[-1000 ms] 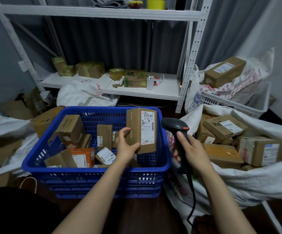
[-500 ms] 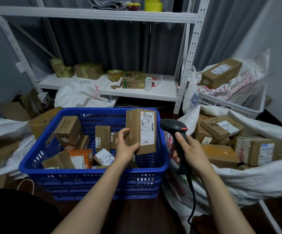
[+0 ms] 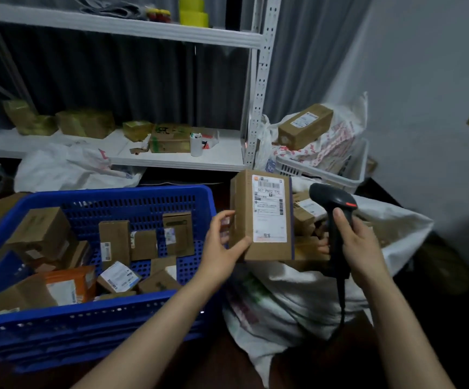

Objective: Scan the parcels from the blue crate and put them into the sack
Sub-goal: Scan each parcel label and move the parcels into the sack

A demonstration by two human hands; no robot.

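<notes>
Parcel, seemingly stiff and light, is being pinched at its lower corner by the left hand over the sack; the right hand is gripping the scanner.

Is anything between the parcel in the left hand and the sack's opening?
Nothing visible blocks it. The left hand holds the parcel past the blue crate, over the open sack; the scanner in the right hand stands beside it, not beneath.

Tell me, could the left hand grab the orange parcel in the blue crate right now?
Probably not yet. The left hand is full, gripping the brown parcel over the sack. The orange parcel lies uncovered in the blue crate, so once free, it likely could.
</notes>
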